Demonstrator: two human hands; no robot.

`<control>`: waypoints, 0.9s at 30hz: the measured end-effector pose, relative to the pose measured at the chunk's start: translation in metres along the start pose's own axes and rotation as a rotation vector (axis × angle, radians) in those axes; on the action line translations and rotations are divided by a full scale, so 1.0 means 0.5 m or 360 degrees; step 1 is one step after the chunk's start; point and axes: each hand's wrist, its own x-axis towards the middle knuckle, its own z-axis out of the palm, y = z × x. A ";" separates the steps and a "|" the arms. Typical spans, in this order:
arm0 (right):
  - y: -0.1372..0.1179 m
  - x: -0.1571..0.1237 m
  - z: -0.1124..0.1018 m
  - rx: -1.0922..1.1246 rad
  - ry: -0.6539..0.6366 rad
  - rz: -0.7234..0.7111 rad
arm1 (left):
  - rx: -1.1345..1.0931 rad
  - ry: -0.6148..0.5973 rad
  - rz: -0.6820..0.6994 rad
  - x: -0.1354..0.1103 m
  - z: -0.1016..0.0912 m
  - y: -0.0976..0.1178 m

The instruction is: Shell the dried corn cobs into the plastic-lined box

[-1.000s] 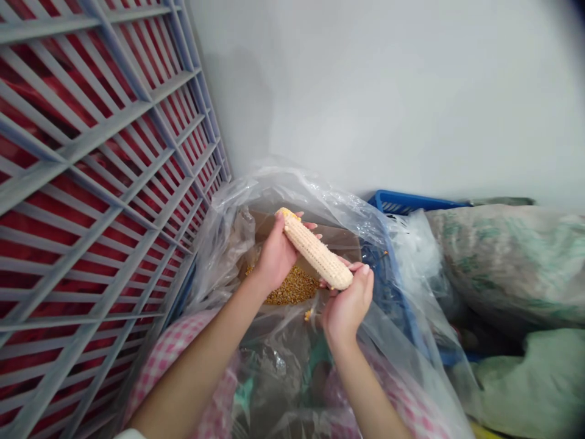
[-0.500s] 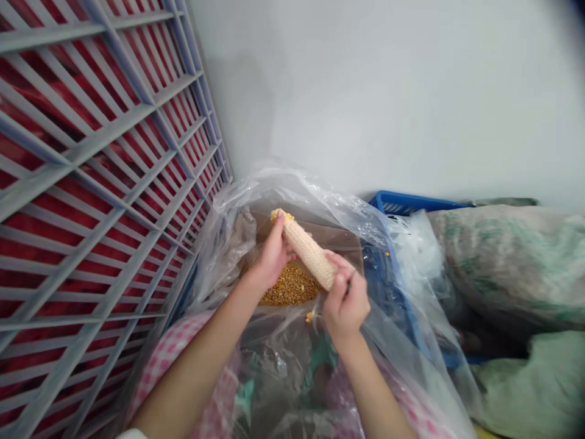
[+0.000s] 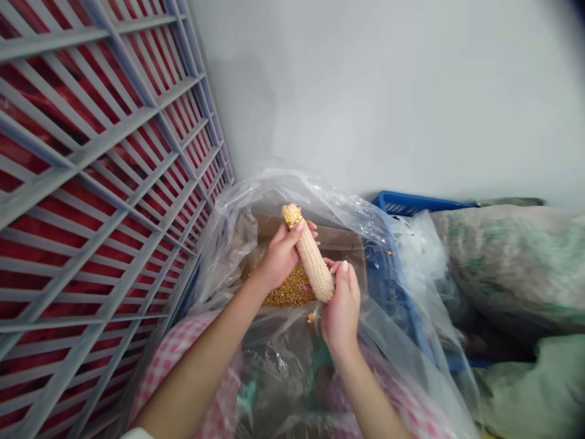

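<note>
A pale corn cob (image 3: 311, 256), mostly stripped with a few yellow kernels left at its far tip, is held between both hands over a cardboard box. My left hand (image 3: 281, 256) grips the cob near its upper end. My right hand (image 3: 340, 308) holds the lower end, fingers curled around it. Beneath the cob lies a heap of loose yellow kernels (image 3: 286, 292) in the box (image 3: 347, 244), which is lined with a clear plastic bag (image 3: 320, 198).
A grey plastic grid crate wall (image 3: 100, 183) with red sacks behind it stands on the left. A blue basket (image 3: 411, 204) and filled sacks (image 3: 507, 262) sit on the right. A white wall (image 3: 388, 91) is behind. Pink checked cloth (image 3: 183, 360) lies under my forearms.
The cob has swung from a slanting, nearly flat pose to more upright. My right hand shifted its grip at the lower end and my left hand slid along the upper part.
</note>
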 end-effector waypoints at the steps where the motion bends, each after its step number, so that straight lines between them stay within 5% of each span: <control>1: -0.001 0.001 -0.002 -0.0086 0.0028 -0.0081 | 0.0010 -0.0002 -0.0010 0.000 -0.001 0.001; 7: -0.007 -0.007 -0.006 -0.0708 0.0069 -0.0557 | 0.0139 0.0113 -0.0027 -0.001 -0.006 0.005; 17: 0.002 0.006 -0.004 -0.0344 0.0133 -0.0286 | 0.0163 -0.0097 -0.0105 -0.009 -0.004 0.008; 21: 0.008 0.011 -0.002 -0.0542 0.0121 -0.0401 | 0.0181 0.0071 -0.0193 0.002 -0.016 0.005; 27: 0.020 0.021 -0.014 -0.0690 0.0079 -0.0349 | 0.0168 -0.0041 -0.0265 0.003 -0.019 0.012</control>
